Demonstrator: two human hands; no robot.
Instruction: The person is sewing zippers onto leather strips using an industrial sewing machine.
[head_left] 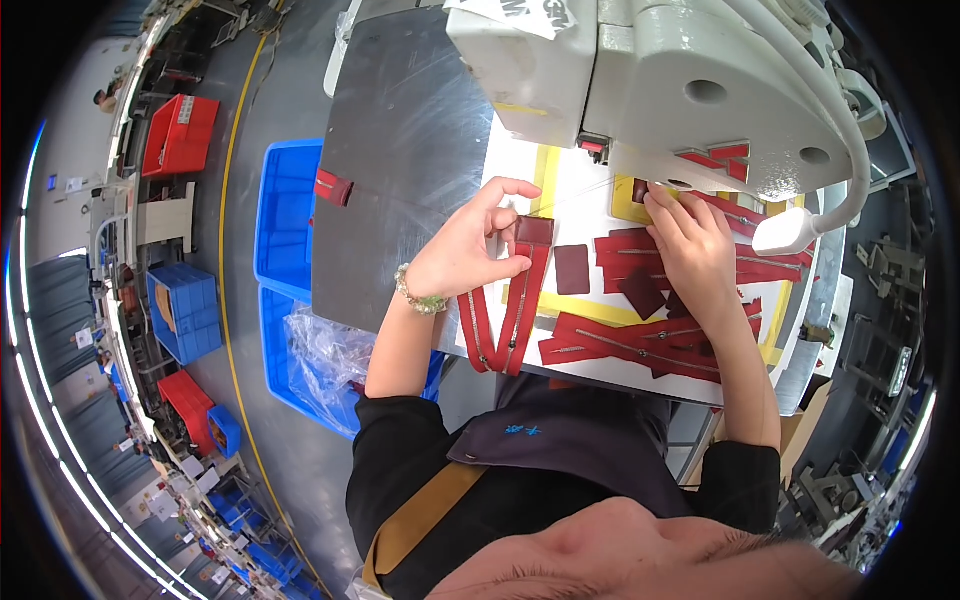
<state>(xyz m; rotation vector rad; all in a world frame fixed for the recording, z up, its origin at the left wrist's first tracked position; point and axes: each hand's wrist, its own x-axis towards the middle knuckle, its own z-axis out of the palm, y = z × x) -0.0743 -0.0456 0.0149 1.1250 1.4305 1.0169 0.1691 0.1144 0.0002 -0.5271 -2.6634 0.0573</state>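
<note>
Machine [700, 95] looming, our left fingers [512, 267] touched the near-to-far zipper [523, 305], our right fingers [665, 207] a patch [639, 188] rightward; we couldn't tell either grip.

Two hands [465, 240] (one bracelet [428, 303]), one sewing machine [690, 75].

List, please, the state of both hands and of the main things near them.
Left hand, thumb and forefinger apart
Right hand, fingertips at a small maroon piece
Zipper strip by the left hand, doubled into a loop
Maroon rectangular patch, lying flat
Lower zipper strips, overlapping
Lower blue bin, open, holding clear plastic
</note>
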